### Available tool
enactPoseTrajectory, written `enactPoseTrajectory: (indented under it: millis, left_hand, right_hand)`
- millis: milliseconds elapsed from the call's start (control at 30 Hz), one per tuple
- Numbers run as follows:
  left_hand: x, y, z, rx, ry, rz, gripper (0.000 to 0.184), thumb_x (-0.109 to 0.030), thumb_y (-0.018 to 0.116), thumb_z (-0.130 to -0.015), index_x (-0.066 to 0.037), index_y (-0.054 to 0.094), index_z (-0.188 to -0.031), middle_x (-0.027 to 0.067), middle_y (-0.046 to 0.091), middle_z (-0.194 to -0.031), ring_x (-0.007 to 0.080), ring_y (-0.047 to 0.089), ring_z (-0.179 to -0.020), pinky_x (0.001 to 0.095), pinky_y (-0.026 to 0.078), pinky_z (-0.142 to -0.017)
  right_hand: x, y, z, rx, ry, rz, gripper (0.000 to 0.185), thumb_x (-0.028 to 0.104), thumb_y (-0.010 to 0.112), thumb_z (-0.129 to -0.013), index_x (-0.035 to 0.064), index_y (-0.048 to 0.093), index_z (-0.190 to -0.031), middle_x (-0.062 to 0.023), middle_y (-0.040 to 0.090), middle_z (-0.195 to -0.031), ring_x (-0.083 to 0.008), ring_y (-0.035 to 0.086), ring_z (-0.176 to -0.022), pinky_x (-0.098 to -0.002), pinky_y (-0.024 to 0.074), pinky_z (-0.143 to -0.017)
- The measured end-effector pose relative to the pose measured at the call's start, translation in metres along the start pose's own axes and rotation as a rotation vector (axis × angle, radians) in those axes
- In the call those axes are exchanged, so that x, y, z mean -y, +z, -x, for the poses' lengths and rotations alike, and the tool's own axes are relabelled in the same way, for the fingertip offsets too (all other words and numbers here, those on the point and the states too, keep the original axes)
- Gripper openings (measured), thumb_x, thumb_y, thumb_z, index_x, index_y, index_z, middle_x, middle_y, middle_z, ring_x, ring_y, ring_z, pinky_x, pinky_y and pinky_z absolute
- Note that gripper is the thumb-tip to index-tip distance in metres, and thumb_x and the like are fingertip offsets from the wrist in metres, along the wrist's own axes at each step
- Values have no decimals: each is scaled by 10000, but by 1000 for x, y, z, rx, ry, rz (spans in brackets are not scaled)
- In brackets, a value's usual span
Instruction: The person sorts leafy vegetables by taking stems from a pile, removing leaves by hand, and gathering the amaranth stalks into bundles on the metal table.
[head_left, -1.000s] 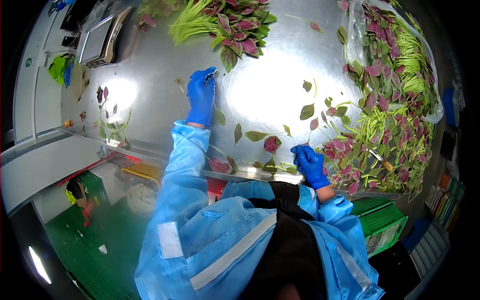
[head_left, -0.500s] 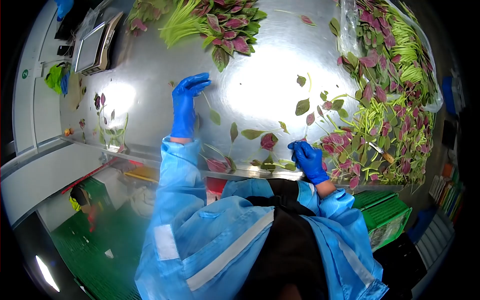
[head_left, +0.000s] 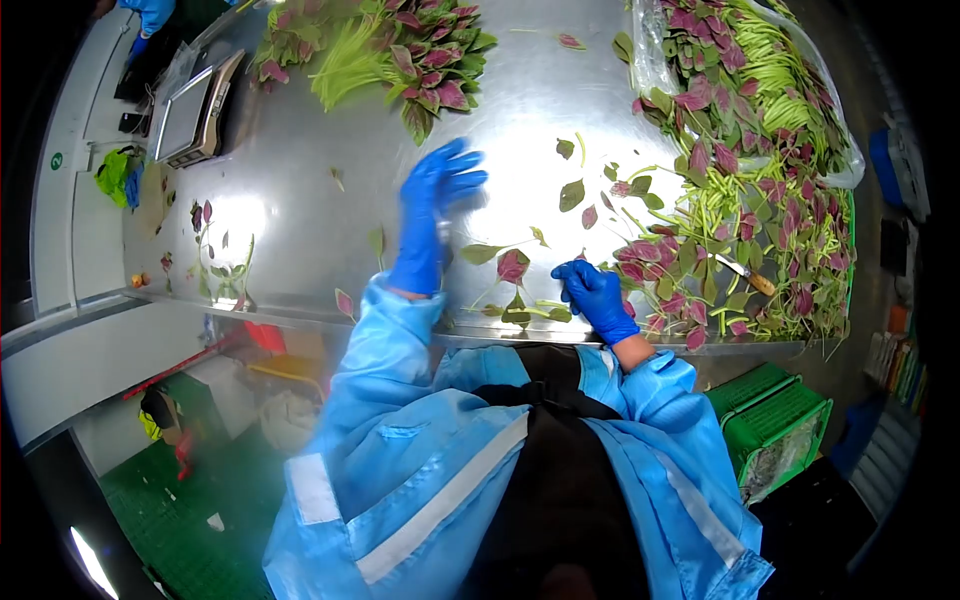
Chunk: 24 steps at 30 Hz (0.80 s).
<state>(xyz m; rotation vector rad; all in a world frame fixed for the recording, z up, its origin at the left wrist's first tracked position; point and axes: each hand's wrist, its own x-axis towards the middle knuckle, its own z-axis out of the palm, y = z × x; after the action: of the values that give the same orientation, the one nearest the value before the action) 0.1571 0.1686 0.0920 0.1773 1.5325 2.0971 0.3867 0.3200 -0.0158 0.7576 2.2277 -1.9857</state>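
My left hand (head_left: 432, 205), in a blue glove and slightly blurred, is above the steel table with its fingers spread and nothing seen in them. To its right lie loose red-and-green leaves, among them a leaf with a purple centre (head_left: 513, 265) and a green leaf (head_left: 480, 254). My right hand (head_left: 597, 300), also gloved in blue, is curled closed near the table's front edge. Whatever its fingers may hold is hidden. Just right of it begins a heap of trimmed leaves and stem pieces (head_left: 665, 262).
On that heap lies a knife with a wooden handle (head_left: 758, 283). Bunched leafy greens (head_left: 435, 60) lie at the back; more fill a clear plastic bag (head_left: 848, 165) at right. A scale (head_left: 190, 112) stands left. Green crates (head_left: 775, 425) are below. Another person's sleeve (head_left: 150, 12) shows top left.
My left hand has swept to the right over the table, and its fingers have spread. My right hand stays curled near the front edge. The view has shifted slightly.
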Motion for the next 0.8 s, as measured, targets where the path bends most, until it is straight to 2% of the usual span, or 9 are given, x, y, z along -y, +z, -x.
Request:
enactPoseTrajectory:
  millis: [133,167,233,333,533,600,733,767,800]
  left_hand:
    - [17,-97,28,-446,191,-433,374,-154,597,-901,10,551,-1234,119,635,-1147,180,621,-1009,278,467,-901]
    - [31,-131,40,-449,318,-468,469,-141,644,-880,12,492,-1297,132,574,-1225,218,549,-1121,318,425,-963]
    - [47,-157,73,-642,360,-1005,564,-247,610,-911,46,415,-1351,209,455,-1364,297,430,-1270,384,325,-1071]
    - [86,-170,97,-779,-1,-1600,653,-349,551,-934,87,348,-1377,280,352,-1425,379,323,-1342,441,234,-1122]
    - [126,-51,31,-532,372,-1569,745,-427,503,-931,75,260,-1425,279,245,-1483,381,187,-1406,468,91,-1156]
    - [140,-20,5,-468,492,-1507,711,-369,550,-915,50,286,-1425,242,299,-1473,346,241,-1396,442,143,-1155]
    - [180,90,-29,2,326,-439,652,-136,650,-858,-13,346,-1422,192,408,-1424,303,421,-1297,365,321,-1085]
    - [200,121,-31,50,524,-739,640,-98,642,-860,-54,353,-1429,159,425,-1424,261,480,-1249,344,384,-1031]
    - [201,159,-19,152,418,-686,663,-114,634,-873,-84,314,-1453,139,435,-1423,249,512,-1216,335,420,-989]
  right_hand:
    - [-6,1,-1,-23,-9,29,175,184,524,-922,123,680,-968,-22,624,-630,-99,606,-513,-242,499,-484]
    - [2,0,1,-27,-46,97,164,167,517,-916,126,672,-946,-28,634,-628,-113,612,-508,-240,497,-485]
    - [1,0,-1,-47,-170,81,192,171,539,-948,67,699,-954,-33,618,-588,-74,561,-461,-219,455,-428]
    - [-8,-2,-4,2,-269,67,190,134,525,-941,55,692,-981,-40,628,-644,-76,571,-508,-216,465,-451]
    - [28,-34,23,-22,-142,-252,199,118,507,-958,24,663,-1040,-52,643,-780,-77,583,-622,-197,480,-546]
    - [31,-61,39,-139,-136,-214,206,136,503,-971,24,654,-1055,-47,642,-797,-73,578,-635,-195,476,-560]
    - [16,-127,62,-419,-21,-440,197,136,543,-953,52,635,-1106,4,645,-903,-68,576,-764,-204,477,-671]
    - [5,-144,63,-523,-92,-381,205,121,553,-948,47,625,-1125,-5,644,-955,-79,583,-806,-214,484,-704]
    - [-6,-161,64,-628,-164,-321,218,107,563,-942,42,615,-1144,-15,642,-1007,-89,591,-848,-224,491,-737]
